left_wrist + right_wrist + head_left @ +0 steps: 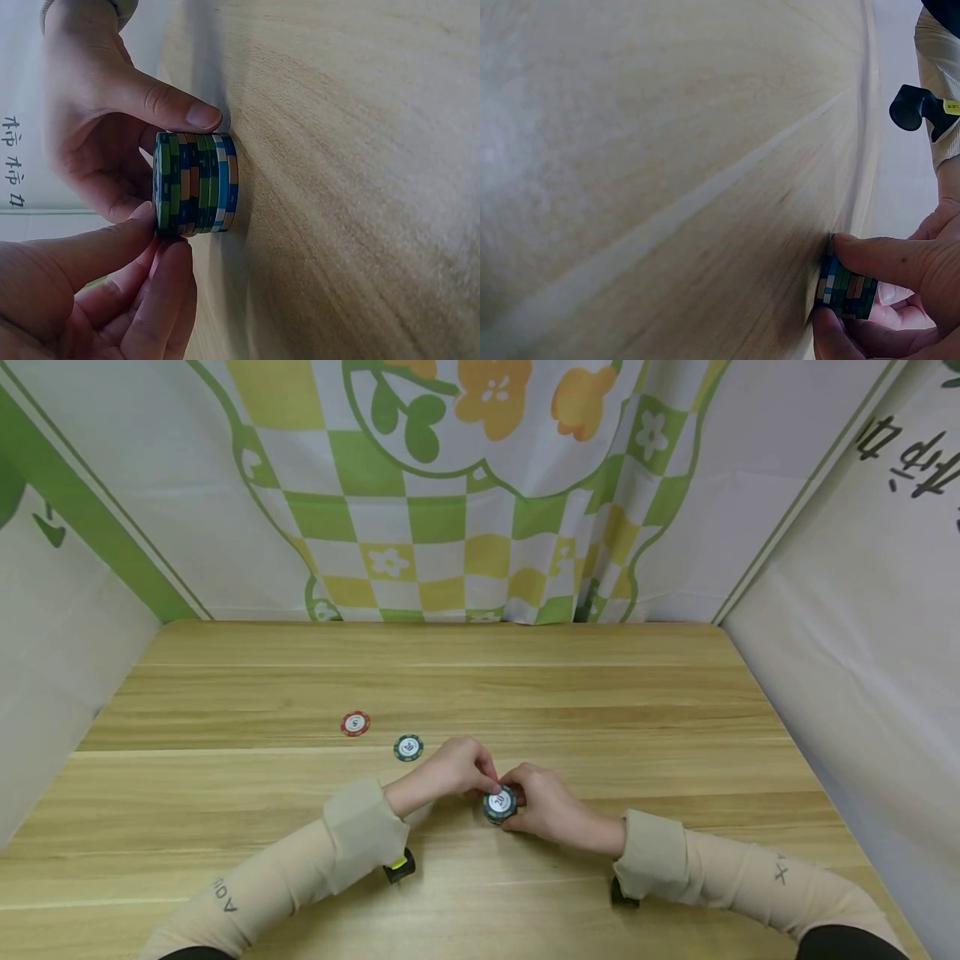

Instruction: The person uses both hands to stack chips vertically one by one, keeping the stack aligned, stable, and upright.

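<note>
A short stack of poker chips stands on the table, its top chip marked 20. Green, blue and orange edges show in the left wrist view, where the stack has several layers. My right hand grips the stack from the right, thumb on its near side and fingers around the far side. At the stack's upper left rim, my left hand pinches the top chip between thumb and fingertips. In the right wrist view, the stack sits between the right thumb and fingers, with the left hand partly hidden behind.
A dark green chip marked 20 lies flat, left of the hands. Farther left is a red chip marked 5. The wooden table ends at a patterned curtain behind, with white cloth walls at both sides.
</note>
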The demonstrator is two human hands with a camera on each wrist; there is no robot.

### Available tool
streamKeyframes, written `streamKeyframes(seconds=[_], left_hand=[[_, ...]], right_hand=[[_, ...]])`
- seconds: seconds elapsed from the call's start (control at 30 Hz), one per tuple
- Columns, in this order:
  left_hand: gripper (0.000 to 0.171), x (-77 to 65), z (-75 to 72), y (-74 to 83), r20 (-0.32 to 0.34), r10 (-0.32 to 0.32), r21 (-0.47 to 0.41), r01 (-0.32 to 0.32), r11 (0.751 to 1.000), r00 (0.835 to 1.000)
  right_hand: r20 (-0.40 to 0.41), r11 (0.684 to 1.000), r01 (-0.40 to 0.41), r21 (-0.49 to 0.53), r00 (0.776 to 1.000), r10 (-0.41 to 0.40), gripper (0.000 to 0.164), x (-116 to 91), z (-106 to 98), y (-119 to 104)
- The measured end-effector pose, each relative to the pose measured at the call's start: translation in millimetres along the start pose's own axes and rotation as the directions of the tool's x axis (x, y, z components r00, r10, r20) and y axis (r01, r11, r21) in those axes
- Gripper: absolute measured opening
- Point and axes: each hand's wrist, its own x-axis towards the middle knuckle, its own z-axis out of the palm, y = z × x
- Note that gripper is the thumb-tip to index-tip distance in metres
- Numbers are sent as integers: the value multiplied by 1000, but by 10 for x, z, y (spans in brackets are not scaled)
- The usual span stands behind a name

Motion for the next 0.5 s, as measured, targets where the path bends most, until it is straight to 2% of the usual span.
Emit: streamKeyframes(seconds=[0.13,0.27,0.37,0.5], left_hand=[[7,-7,-1,14,-7,4,8,-3,1000,1000],[8,-12,-27,23,-5,10,55,-9,998,1000],[8,-2,-80,18,6,55,120,-55,991,998],[7,10,-184,21,18,123,219,-124,968,992]], right_hand=[[-7,1000,4,-5,1000,-4,40,-4,-1,-2],[-7,1000,10,-11,1000,-10,41,-4,1,0],[-22,1000,27,-14,999,-27,41,-6,7,4],[-37,999,36,-4,999,-36,41,-12,8,4]])
